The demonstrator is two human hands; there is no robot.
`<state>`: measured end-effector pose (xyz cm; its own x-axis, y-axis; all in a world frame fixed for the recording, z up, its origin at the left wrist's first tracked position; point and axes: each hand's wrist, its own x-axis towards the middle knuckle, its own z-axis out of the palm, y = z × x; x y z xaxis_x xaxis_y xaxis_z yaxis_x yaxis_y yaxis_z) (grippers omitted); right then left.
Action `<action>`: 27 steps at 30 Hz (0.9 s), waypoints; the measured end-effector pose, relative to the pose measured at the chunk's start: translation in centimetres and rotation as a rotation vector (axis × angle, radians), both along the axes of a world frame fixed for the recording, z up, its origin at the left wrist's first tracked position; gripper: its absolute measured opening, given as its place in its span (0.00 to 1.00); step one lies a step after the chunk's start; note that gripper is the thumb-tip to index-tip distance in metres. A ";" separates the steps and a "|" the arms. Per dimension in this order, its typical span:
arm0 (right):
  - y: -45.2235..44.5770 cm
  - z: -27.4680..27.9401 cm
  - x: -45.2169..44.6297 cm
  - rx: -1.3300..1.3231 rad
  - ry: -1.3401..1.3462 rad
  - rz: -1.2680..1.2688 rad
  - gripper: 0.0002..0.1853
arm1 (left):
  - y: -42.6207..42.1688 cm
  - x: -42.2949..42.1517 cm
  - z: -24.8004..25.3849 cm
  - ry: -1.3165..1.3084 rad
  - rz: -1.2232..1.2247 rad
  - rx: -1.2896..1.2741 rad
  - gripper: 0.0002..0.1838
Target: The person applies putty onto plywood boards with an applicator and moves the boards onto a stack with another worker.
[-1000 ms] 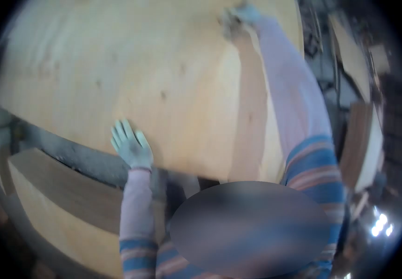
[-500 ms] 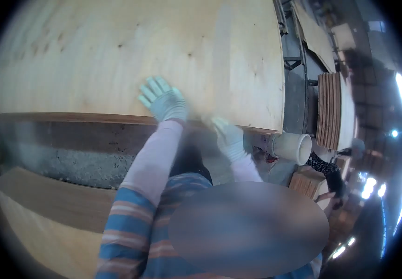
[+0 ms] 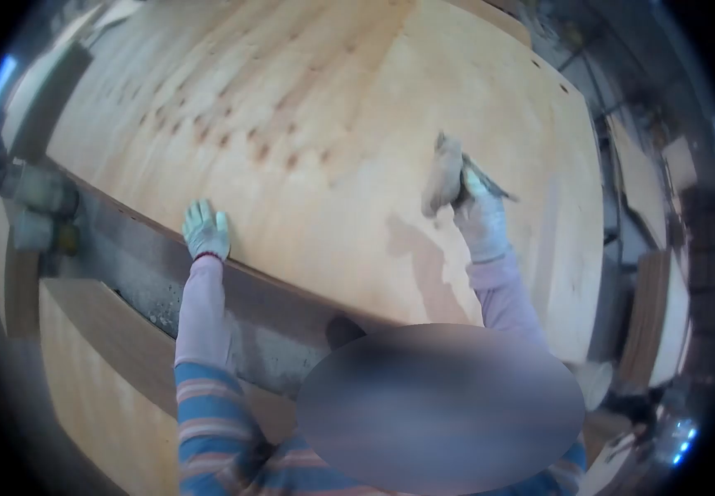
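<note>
A large pale plywood sheet (image 3: 316, 223) with dark knots spreads out before me, on top of a stack. My left hand (image 3: 206, 230), in a whitish glove, lies flat with fingers spread at the sheet's near edge. My right hand (image 3: 481, 223), gloved too, is raised over the right part of the sheet, its shadow falling on the wood. Its fingers are closed around what looks like a putty knife (image 3: 443, 178), with a broad tan-smeared blade. A thin dark strip sticks out beside the fingers; whether it belongs to the same tool I cannot tell.
Another board stack (image 3: 109, 372) stands behind me at lower left. At right are a stack of boards (image 3: 647, 318) and a pale bucket (image 3: 593, 384). Blurred containers (image 3: 39, 207) sit at far left. A blurred oval hides the lower middle.
My right hand has moved from the near edge up over the sheet, and the tool now shows clearly. My left hand has shifted left along the edge. The view has turned.
</note>
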<state>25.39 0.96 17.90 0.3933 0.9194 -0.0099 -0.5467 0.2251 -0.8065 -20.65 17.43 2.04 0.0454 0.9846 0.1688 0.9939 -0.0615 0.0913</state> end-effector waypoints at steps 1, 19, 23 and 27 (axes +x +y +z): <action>5.4 -0.2 -0.1 0.043 0.043 0.047 0.21 | 0.8 -1.4 -0.1 0.005 0.009 -0.023 0.32; 19.1 -8.7 -10.5 -0.535 -0.892 0.344 0.14 | 1.5 -1.9 1.5 -0.018 0.023 -0.054 0.33; 3.3 -7.6 -25.1 -0.333 -0.964 0.149 0.16 | 1.3 -2.3 1.5 -0.043 0.013 -0.117 0.32; -2.6 -10.0 -36.9 -0.457 -1.699 -0.232 0.14 | 1.2 -3.1 1.6 -0.109 -0.062 -0.145 0.34</action>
<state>-11.50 -1.66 7.93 0.3506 0.8895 0.2931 0.8862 -0.2139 -0.4110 -23.70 18.63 3.66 0.0962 0.9948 0.0322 0.9724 -0.1008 0.2105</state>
